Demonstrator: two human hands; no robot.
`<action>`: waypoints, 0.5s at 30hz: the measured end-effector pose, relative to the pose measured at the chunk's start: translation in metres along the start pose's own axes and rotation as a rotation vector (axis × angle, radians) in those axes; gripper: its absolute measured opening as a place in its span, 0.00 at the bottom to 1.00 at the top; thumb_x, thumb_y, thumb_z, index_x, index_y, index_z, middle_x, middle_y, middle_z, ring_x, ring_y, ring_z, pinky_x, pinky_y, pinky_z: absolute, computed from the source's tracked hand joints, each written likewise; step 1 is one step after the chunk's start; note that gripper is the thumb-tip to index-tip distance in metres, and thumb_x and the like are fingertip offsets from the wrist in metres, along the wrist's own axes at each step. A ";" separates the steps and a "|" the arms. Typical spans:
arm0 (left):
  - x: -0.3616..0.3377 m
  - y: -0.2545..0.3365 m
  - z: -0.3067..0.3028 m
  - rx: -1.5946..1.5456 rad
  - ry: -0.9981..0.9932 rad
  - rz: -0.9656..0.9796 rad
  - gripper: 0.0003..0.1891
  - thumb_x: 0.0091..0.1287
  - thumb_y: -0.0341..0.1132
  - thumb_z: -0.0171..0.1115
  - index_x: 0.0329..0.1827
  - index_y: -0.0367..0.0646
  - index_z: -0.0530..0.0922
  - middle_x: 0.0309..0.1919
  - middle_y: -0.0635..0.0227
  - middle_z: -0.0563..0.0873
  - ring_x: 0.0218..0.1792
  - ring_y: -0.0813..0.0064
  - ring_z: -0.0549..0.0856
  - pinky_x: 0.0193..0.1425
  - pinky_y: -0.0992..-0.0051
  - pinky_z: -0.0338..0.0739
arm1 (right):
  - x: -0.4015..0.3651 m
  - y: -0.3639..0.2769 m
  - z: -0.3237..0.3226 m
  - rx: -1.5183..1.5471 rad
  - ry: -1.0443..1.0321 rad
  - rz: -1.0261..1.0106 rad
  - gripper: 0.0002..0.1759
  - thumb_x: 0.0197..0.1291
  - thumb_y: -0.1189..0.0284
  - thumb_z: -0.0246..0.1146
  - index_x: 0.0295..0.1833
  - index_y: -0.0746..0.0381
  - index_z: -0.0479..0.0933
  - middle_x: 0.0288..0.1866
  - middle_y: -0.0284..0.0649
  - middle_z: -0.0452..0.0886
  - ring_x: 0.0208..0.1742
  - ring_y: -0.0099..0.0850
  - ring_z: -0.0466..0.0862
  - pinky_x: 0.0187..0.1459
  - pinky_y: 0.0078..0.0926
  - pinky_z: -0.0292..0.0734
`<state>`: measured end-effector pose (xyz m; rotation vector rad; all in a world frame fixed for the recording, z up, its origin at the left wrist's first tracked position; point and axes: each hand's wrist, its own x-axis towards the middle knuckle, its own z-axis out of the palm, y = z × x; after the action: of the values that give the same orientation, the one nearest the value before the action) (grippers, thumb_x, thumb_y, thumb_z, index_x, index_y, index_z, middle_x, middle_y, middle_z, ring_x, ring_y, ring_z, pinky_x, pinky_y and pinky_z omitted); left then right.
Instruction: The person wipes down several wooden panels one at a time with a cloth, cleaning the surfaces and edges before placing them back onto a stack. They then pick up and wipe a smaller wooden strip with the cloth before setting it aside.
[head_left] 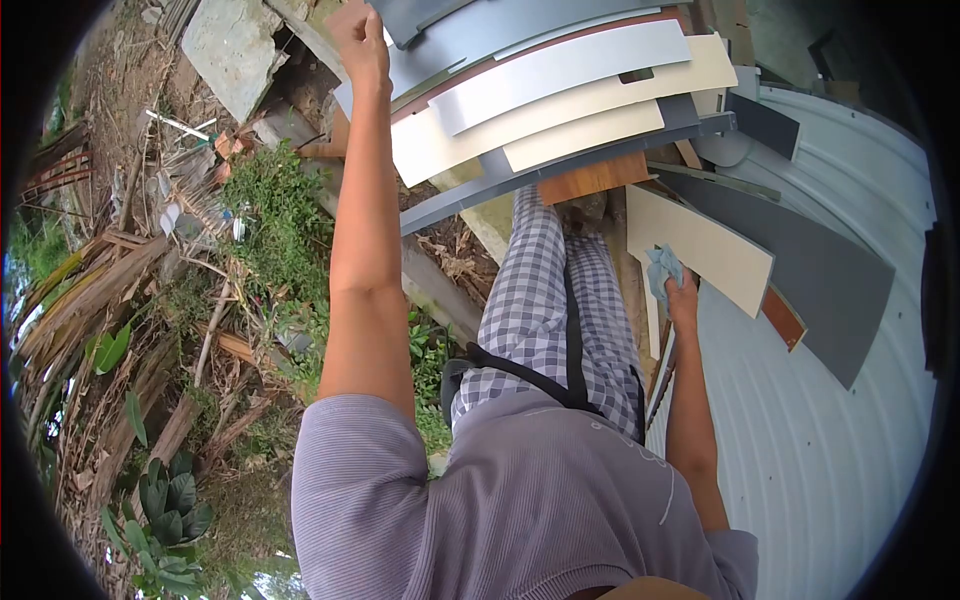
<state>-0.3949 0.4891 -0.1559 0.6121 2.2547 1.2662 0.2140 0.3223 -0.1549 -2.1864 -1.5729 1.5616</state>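
My left hand (363,58) reaches far forward at the top, beside the left end of a stack of panels. Its fingers are closed around the edge of a flat brown piece (345,22), only partly in view. A crumpled light blue cloth (663,268) is gripped in my right hand (682,298), held low by the right side. That hand is next to a cream panel (705,248) that leans at a slant. In the stack are a white panel (570,75), a cream panel (585,135) and a grey panel (470,40), overlapping one another.
A grey metal bar (470,200) runs along the stack's near edge, above a wooden block (592,180). To the right, a dark grey panel (830,290) lies against corrugated metal sheeting (780,440). Plants (275,210), dry stalks (80,320) and a broken slab (232,55) cover the left ground.
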 end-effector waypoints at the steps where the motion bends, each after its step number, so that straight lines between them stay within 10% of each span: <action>1: -0.046 0.019 0.003 0.066 -0.016 0.145 0.29 0.60 0.52 0.61 0.53 0.34 0.74 0.36 0.60 0.82 0.36 0.72 0.79 0.38 0.76 0.74 | -0.001 0.001 0.000 0.001 0.001 -0.004 0.23 0.55 0.67 0.52 0.57 0.62 0.70 0.46 0.50 0.79 0.49 0.42 0.79 0.51 0.31 0.70; 5: -0.154 0.000 0.001 0.791 -0.358 0.686 0.42 0.48 0.51 0.71 0.63 0.38 0.63 0.58 0.48 0.69 0.59 0.48 0.67 0.62 0.57 0.64 | -0.009 0.011 0.003 -0.048 -0.012 0.011 0.24 0.55 0.66 0.52 0.57 0.61 0.70 0.46 0.52 0.79 0.49 0.44 0.79 0.51 0.33 0.70; 15: -0.162 -0.041 -0.008 0.882 -0.501 0.719 0.41 0.46 0.45 0.71 0.62 0.38 0.62 0.49 0.53 0.72 0.52 0.54 0.72 0.56 0.62 0.69 | -0.015 0.054 0.004 -0.114 0.039 0.000 0.24 0.53 0.66 0.52 0.57 0.60 0.69 0.45 0.56 0.78 0.48 0.50 0.78 0.49 0.39 0.70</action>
<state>-0.2785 0.3689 -0.1572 1.9262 2.1064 0.1854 0.2484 0.2830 -0.1749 -2.2587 -1.6898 1.4545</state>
